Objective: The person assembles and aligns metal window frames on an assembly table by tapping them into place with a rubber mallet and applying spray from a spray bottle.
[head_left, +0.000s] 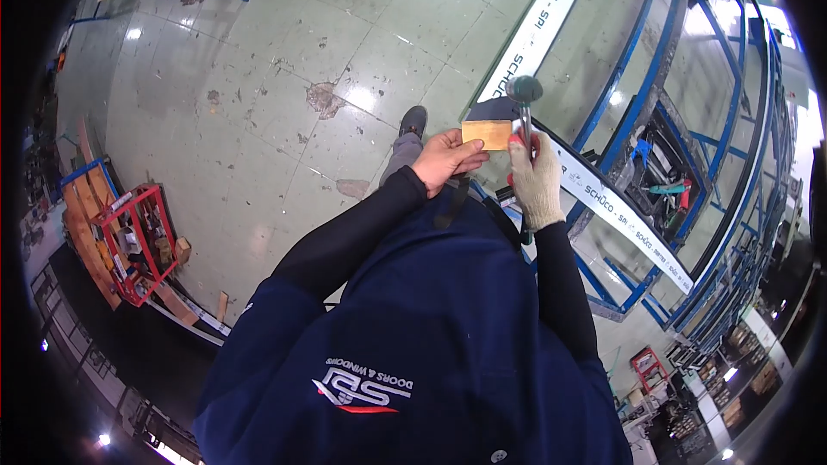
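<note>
My bare left hand [446, 159] pinches a small flat wooden block [487, 134] between thumb and fingers. Close on its right, my right hand [536, 176], in a pale knit work glove, is wrapped round the handle of a mallet [524, 89]. The mallet's dark rounded head points away from me, and its handle end shows below the glove. The block's right end meets the gloved fingers in this view. Just beyond both hands lies the corner of a window frame [616, 217] covered in white printed film.
Blue metal racks [639, 39] support the frame on the right. A tool tray [662, 168] with pliers and other tools sits among the bars. At left stand a red metal crate [138, 241] and wooden boards [89, 228]. My shoe [413, 120] rests on the worn floor.
</note>
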{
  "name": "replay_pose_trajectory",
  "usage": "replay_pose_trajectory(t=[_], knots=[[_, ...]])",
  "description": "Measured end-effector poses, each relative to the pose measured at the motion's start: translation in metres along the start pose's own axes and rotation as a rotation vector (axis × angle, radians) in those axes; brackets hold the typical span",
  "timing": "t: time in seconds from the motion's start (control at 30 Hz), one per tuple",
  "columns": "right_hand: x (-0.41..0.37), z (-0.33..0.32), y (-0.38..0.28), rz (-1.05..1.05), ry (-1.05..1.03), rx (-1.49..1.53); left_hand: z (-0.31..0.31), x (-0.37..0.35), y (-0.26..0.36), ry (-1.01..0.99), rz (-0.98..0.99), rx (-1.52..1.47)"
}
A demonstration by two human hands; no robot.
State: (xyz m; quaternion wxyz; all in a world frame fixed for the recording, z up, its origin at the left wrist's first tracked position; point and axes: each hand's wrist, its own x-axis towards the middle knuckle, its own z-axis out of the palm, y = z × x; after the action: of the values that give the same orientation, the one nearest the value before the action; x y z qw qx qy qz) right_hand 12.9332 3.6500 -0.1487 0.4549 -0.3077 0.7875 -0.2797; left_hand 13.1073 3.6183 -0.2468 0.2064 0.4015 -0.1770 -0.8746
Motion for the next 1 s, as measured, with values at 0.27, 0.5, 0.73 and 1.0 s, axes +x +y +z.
replay_pose_trajectory(t=[0.27,0.5,0.73,1.0], knots=[[-0.035,-0.009,0.02,-0.046,-0.029,-0.171,0.006,0.009,-0.013,0.102,0.084,-0.035],[-0.037,-0.004,0.033,-0.2,-0.073,-0.32,0.018,0.009,-0.016,0.13,0.187,-0.151],[-0.043,-0.01,0.009,-0.123,-0.097,-0.304,0.013,0.015,-0.027,0.118,0.241,-0.082],[-0.042,-0.014,0.024,-0.063,-0.1,-0.222,0.011,0.013,-0.028,0.116,0.239,-0.053]])
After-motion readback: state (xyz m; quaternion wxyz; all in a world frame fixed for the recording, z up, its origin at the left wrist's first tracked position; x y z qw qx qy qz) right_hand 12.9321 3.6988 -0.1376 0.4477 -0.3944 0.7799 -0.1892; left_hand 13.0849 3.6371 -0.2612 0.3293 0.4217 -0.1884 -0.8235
